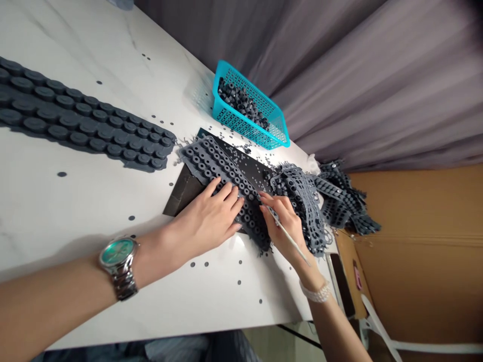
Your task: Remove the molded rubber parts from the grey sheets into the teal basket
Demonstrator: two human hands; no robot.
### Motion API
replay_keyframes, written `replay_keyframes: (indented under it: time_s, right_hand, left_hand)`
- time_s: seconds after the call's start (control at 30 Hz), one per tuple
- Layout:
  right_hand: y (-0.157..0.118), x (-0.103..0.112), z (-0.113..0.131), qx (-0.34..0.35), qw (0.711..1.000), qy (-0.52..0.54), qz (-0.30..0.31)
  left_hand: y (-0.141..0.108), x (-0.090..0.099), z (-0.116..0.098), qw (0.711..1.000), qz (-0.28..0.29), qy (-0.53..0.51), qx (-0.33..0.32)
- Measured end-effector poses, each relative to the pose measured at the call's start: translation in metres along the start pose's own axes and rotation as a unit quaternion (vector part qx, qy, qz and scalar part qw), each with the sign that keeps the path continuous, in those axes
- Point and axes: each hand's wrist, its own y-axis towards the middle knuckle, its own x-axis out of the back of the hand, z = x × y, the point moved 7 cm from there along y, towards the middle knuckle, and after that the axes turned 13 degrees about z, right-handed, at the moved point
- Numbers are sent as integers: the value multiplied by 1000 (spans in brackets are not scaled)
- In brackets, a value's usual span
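A grey moulded rubber sheet (206,158) with rows of ring-shaped parts lies slantwise on a dark flat board (183,193). My left hand (206,216) rests on the sheet with its fingers stretched out and lying flat. Pinched in my right hand (283,226) is a thin pale stick-like tool (292,241). Its front end points at the sheet's edge, and the tip is hidden by my fingers. Small dark discs (241,161) are scattered over the board's far side.
Longer moulded strips (86,120) lie at the left. A turquoise basket (245,120) holding small dark rings stands at the back. To the right are heaps of perforated grey sheets (302,201) and a dark phone-like slab (340,284). Loose discs dot the white table (158,301).
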Motion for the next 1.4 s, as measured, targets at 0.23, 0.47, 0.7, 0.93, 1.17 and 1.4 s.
replay_keyframes:
  time_s: [0.23,0.47,0.7,0.93,1.17,1.4]
  right_hand:
    - [-14,-3,2,30,998,-54,6]
    - [-7,-9,7,62,994,-83,30]
    - [-8,-9,8,65,993,-91,41]
    - [-3,-10,2,16,996,-77,44]
    - [-17,6,-32,-145,987,1,-62]
    - [-7,-5,13,34,999,-7,0]
  left_hand:
    - [1,-1,1,1000,7,7,1]
    - [0,-1,0,1000,9,3,-4]
    - [0,-1,0,1000,9,2,-2]
    - [0,-2,1,1000,8,3,0]
    - [1,-3,1,1000,0,1,-3]
    - [0,-3,1,1000,-9,11,-3]
